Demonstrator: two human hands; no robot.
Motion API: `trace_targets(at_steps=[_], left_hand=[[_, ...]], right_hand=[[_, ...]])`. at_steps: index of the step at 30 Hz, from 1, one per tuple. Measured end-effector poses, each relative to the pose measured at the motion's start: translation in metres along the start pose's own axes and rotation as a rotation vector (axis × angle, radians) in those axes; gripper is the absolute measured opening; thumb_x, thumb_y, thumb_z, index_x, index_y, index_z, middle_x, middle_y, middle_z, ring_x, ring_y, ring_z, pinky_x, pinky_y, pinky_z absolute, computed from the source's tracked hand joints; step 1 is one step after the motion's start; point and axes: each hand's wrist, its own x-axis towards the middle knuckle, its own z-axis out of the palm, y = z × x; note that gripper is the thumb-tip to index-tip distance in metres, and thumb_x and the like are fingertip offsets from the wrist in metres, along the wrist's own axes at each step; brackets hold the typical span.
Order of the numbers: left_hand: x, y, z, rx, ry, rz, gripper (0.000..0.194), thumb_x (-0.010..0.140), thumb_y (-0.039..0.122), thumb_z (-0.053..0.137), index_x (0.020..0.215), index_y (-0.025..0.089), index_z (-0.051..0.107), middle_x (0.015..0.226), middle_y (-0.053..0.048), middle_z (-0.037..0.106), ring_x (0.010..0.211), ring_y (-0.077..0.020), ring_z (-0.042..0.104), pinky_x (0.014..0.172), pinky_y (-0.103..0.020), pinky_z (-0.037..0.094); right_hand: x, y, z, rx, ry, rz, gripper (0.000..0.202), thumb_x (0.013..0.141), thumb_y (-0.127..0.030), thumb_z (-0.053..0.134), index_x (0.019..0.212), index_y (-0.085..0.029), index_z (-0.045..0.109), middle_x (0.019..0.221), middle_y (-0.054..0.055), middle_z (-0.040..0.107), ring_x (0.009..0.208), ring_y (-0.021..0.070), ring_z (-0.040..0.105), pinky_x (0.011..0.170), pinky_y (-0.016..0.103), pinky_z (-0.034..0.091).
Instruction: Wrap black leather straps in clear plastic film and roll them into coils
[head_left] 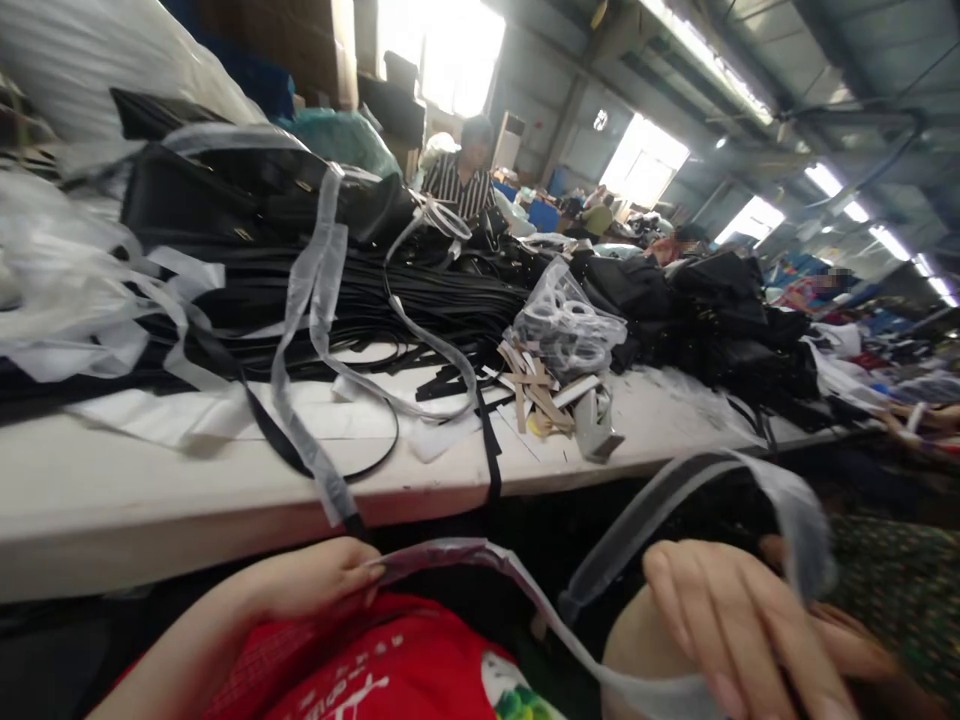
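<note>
My left hand (330,575) is closed in a pinch on a strap (442,550) wrapped in clear plastic film, in front of the red shirt. From there the wrapped strap runs across to the lower right. My right hand (742,625), its fingers together and curled, is closed over the lower stretch of it. A broad loop of the film-wrapped strap (675,490) arches up behind this hand. Another wrapped strap (300,330) hangs from the table pile down to my left hand. What lies under the right fingers is partly hidden.
Black straps (420,295) and black bags (202,200) are heaped on the white table (150,500). A tape dispenser (598,425), tan strips (544,390) and a plastic bag of rings (566,320) lie near its edge. A person (461,180) in stripes is behind; patterned cloth (892,590) shows at right.
</note>
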Motion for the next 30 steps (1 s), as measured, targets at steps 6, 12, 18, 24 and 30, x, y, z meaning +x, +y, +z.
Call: trace_targets(at_steps=[6,12,18,24,30], left_hand=[[-0.004,-0.007,-0.008,-0.173,-0.246,0.044,0.058,0.085,0.069,0.038,0.077,0.017,0.061,0.051,0.005,0.038,0.044,-0.0093,0.028,0.042,-0.022,0.019],[0.008,0.005,0.005,-0.335,-0.447,0.107,0.053,0.085,0.066,0.045,0.076,0.016,0.06,0.046,0.006,0.036,0.039,-0.0086,0.028,0.042,-0.024,0.023],[0.033,0.028,0.023,-0.432,-0.441,0.205,0.048,0.087,0.062,0.046,0.083,0.015,0.059,0.047,0.007,0.037,0.039,-0.0082,0.028,0.04,-0.023,0.023],[0.02,0.008,0.004,-0.345,-0.394,0.117,0.037,0.081,0.055,0.06,0.078,0.019,0.049,0.054,0.006,0.047,0.045,-0.0096,0.042,0.045,-0.021,0.032],[0.016,-0.006,0.007,-0.363,-0.343,0.035,0.038,0.083,0.052,0.058,0.101,0.02,0.052,0.054,0.008,0.042,0.041,-0.0089,0.033,0.041,-0.021,0.026]], right_hand=[[-0.003,0.06,0.008,-0.108,0.358,0.418,0.061,0.083,-0.071,0.038,0.059,-0.022,0.065,0.058,0.009,0.064,0.061,0.0222,0.063,0.065,0.037,0.049],[0.008,0.104,0.012,-0.857,0.508,0.671,0.03,0.08,-0.047,0.059,0.072,-0.02,0.068,0.085,0.014,0.071,0.094,0.03,0.065,0.085,0.04,0.048],[0.041,0.101,0.073,-0.414,-0.343,0.387,0.05,0.09,-0.059,0.044,0.09,-0.016,0.069,0.09,0.008,0.07,0.087,0.0201,0.064,0.08,0.031,0.05],[0.046,0.11,0.097,-0.279,-0.478,0.606,0.055,0.087,-0.062,0.05,0.069,-0.012,0.064,0.054,0.0,0.06,0.04,0.0071,0.046,0.04,0.018,0.035],[0.049,0.111,0.098,-0.36,-0.506,0.602,0.057,0.087,-0.064,0.048,0.071,-0.012,0.067,0.057,0.001,0.061,0.047,0.0092,0.054,0.046,0.019,0.042]])
